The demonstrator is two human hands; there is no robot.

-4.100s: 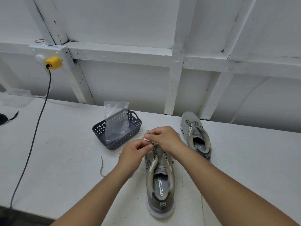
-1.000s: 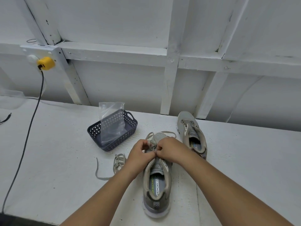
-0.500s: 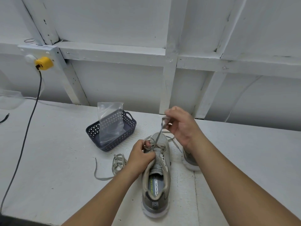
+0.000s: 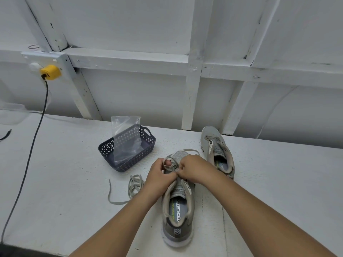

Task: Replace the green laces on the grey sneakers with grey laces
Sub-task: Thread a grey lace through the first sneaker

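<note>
- At centre frame, the left hand (image 4: 159, 175) and the right hand (image 4: 194, 169) met over the near grey mesh sneaker (image 4: 177, 206) on the white desk (image 4: 65, 182); the left hand's fingers (image 4: 168, 162) curled round a loop of pale grey lace (image 4: 173, 162), and the right hand's pinched the lace at the eyelets.
- A loose bundled pale lace (image 4: 134, 185) lay left of the shoe; the second grey sneaker (image 4: 217, 151) stood to the upper right.
- Likely risk: the loop could slip free of the pinch, or the lace twist or miss an eyelet.
- The dark perforated plastic basket (image 4: 128, 147) holding a clear plastic bag (image 4: 126, 134) sat near enough for trailing lace to snag.
</note>
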